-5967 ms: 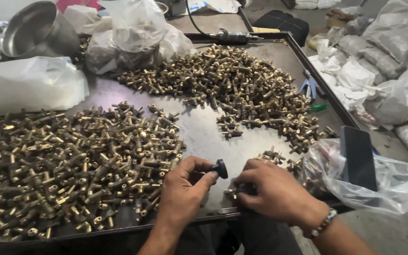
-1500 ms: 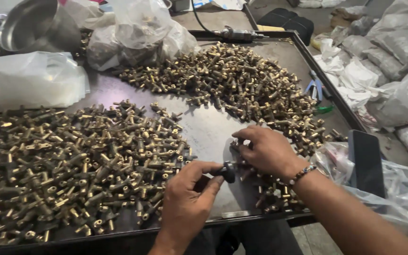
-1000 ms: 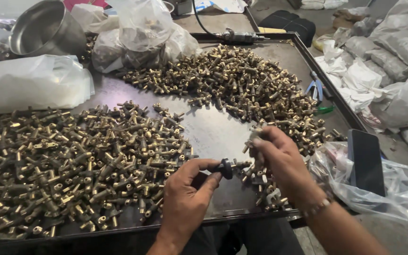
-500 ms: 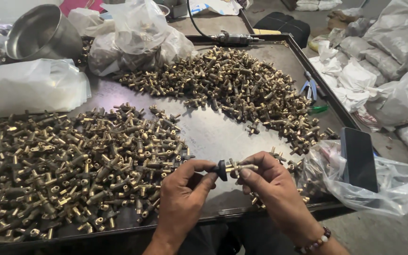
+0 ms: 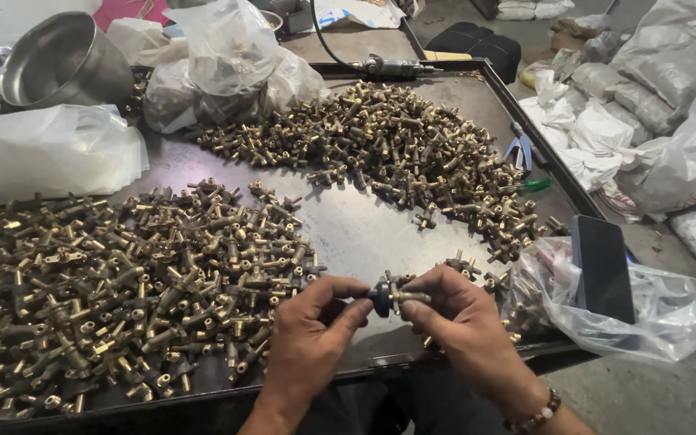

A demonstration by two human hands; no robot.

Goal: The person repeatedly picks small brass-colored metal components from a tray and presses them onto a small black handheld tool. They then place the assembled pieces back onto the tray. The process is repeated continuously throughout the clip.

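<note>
At the far left of the worktop [image 5: 348, 234] lies a broad heap of brass fittings [image 5: 114, 290], with a steel bowl [image 5: 58, 60] and clear plastic bags [image 5: 42, 153] behind it. Just right of that heap, near the front edge, the left hand [image 5: 308, 338] pinches a small black knob [image 5: 381, 297] between thumb and forefinger. The right hand [image 5: 465, 322] meets it, its fingers [image 5: 424, 282] closed on a brass tee fitting [image 5: 404, 295], whose end touches the knob, both lifted clear of the surface. To join them cleanly, the two pieces want to sit in one straight line, the left hand steady while the right turns, pressure light until they seat. Behind lies a second pile of fittings [image 5: 412, 153]; to the right, a dark phone [image 5: 602, 266] rests on a plastic bag [image 5: 662, 314].
</note>
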